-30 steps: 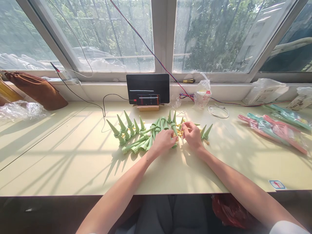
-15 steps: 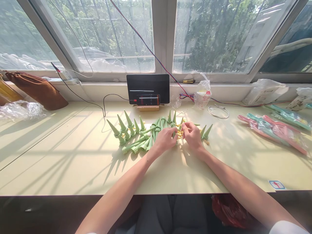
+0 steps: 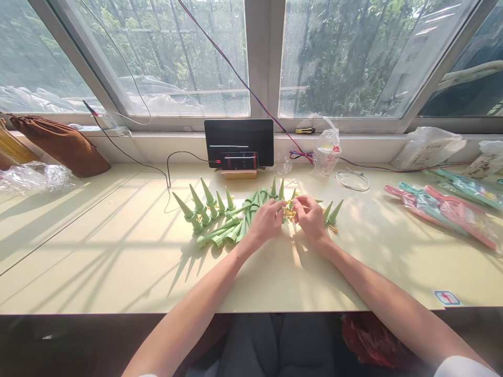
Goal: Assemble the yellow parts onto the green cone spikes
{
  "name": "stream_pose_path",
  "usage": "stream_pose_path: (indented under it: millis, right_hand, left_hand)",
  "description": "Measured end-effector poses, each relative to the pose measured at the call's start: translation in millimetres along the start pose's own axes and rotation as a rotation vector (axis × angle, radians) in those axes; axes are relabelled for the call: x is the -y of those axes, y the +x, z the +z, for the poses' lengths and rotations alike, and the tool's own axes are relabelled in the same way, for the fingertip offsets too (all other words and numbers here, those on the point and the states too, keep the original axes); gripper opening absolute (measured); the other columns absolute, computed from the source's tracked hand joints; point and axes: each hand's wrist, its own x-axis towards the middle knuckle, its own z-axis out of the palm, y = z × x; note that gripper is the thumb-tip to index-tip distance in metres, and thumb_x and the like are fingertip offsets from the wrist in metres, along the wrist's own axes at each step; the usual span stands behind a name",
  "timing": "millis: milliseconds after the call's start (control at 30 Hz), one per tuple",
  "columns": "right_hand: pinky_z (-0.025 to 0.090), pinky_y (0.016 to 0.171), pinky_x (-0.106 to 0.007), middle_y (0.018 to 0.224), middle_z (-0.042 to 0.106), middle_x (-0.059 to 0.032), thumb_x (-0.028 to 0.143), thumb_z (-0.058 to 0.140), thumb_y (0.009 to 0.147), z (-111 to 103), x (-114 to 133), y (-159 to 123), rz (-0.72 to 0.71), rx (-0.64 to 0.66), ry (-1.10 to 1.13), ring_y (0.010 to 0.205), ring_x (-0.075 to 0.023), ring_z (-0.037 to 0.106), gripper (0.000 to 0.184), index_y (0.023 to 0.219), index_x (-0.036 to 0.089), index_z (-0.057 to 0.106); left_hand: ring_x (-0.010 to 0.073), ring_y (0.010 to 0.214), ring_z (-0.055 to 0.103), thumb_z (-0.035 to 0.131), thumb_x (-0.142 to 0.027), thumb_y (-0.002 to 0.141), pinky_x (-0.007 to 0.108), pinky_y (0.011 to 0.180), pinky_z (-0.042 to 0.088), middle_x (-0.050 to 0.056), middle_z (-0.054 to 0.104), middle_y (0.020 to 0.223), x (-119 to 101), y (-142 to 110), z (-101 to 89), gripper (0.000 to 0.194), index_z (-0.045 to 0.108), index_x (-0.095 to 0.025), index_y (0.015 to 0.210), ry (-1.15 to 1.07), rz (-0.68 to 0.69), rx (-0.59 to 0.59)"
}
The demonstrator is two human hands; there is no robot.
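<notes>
My left hand (image 3: 267,220) is closed over the right part of a group of green plastic spikes, thumb and fingertips drawn together; whatever they grip is too small or hidden to name. Just across from it, my right hand (image 3: 312,217) has thumb and index finger pinched, and I cannot make out what is between them. Small yellow pieces (image 3: 290,213) lie beneath and between the fingertips. Several pointed green spikes (image 3: 208,191) stand upright on the left, with others (image 3: 232,233) lying in a fan beside my left hand. Two short green cones (image 3: 334,211) stand right of my right hand.
The pale table (image 3: 118,272) carries a tablet (image 3: 238,136) with a phone (image 3: 239,161) on a stand at the back. Farther right are a bagged cup (image 3: 327,154), a coiled white cable (image 3: 352,181) and wrapped pink and teal items (image 3: 440,212). A brown pouch (image 3: 66,146) sits far left.
My left hand has shifted slightly, its fingertips a little higher and curled differently. My right hand stays almost in place, still pinching. The spikes and other things have not visibly moved.
</notes>
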Motion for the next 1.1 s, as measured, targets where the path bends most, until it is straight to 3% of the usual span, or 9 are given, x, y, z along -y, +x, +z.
stream_pose_path:
  millis: [400, 533, 700, 867, 1100]
  right_hand:
    - [0.044, 0.044, -0.027, 0.076, 0.063, -0.0018, 0.048, 0.06, 0.086, 0, 0, -1, -0.018, 0.045, -0.024, 0.044, -0.0116, 0.054, 0.028, 0.088, 0.019, 0.061]
    - [0.044, 0.045, -0.027, 0.078, 0.064, -0.0026, 0.048, 0.06, 0.086, 0, 1, -1, -0.014, 0.056, -0.025, 0.044, -0.0115, 0.054, 0.029, 0.088, 0.02, 0.061]
    - [0.044, 0.045, -0.027, 0.078, 0.065, -0.0032, 0.049, 0.06, 0.086, 0, 1, -1, -0.009, 0.06, -0.023, 0.045, -0.0115, 0.054, 0.03, 0.088, 0.019, 0.062]
    - [0.043, 0.044, -0.027, 0.075, 0.062, -0.0016, 0.045, 0.06, 0.086, 0, 1, -1, -0.024, 0.067, 0.004, 0.045, -0.0118, 0.054, 0.026, 0.088, 0.019, 0.061]
    - [0.044, 0.045, -0.028, 0.077, 0.064, -0.003, 0.048, 0.06, 0.086, -1, 0, -1, -0.022, 0.055, -0.022, 0.045, -0.0125, 0.054, 0.029, 0.089, 0.019, 0.062]
  left_hand:
    - [0.0133, 0.07, 0.055, 0.043, -0.021, 0.095, 0.026, 0.068, 0.045, 0.004, 0.061, 0.091, 6, 5, -1.6, 0.027, 0.067, -0.021, 0.108, -0.142, -0.099, -0.111]
    - [0.0106, 0.066, 0.056, 0.044, -0.023, 0.094, 0.024, 0.063, 0.049, 0.005, 0.064, 0.1, 8, 7, -1.7, 0.027, 0.066, -0.022, 0.109, -0.306, -0.176, -0.095]
    - [0.0091, 0.063, 0.057, 0.047, -0.027, 0.092, 0.019, 0.047, 0.05, 0.006, 0.057, 0.098, 11, 9, -1.0, 0.029, 0.066, -0.022, 0.112, -0.574, -0.275, -0.048]
    - [0.0122, 0.075, 0.059, 0.05, -0.027, 0.09, 0.023, 0.053, 0.058, 0.006, 0.053, 0.097, 6, 10, -3.8, 0.025, 0.066, -0.021, 0.108, -0.752, -0.294, -0.053]
    - [0.014, 0.082, 0.061, 0.052, -0.026, 0.09, 0.025, 0.058, 0.06, 0.006, 0.057, 0.099, 0, 11, -7.9, 0.021, 0.065, -0.021, 0.106, -0.831, -0.266, -0.033]
